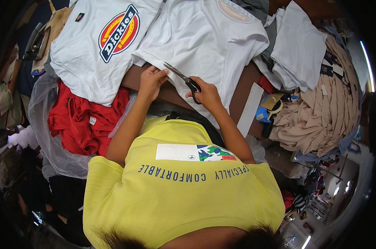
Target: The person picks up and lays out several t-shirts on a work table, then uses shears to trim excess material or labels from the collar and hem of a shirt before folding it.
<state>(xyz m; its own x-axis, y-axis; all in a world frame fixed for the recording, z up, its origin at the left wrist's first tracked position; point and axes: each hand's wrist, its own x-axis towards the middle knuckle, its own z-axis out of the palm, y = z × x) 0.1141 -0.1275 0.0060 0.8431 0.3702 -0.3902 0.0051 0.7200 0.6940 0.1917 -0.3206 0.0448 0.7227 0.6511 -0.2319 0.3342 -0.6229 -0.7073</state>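
Left grip [152, 84]: fingertips pinched at near edge of white shirt [196, 39]. Right grip [207, 94]: holds black-handled scissors [182, 77], blades angled up-left, tips near left fingertips, over shirt. Second white shirt [86, 54], oval print, to the left. Red garments [88, 120] in clear plastic bag [40, 100] below it. Brown worktop [241, 90] partly covered. Right side: folded white cloth [298, 45], beige fabric heap [316, 110], white strip [251, 106] on worktop.

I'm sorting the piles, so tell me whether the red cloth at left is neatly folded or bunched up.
Bunched up: the red cloth lies in a loose, uneven heap with irregular creases, clear plastic beside it.
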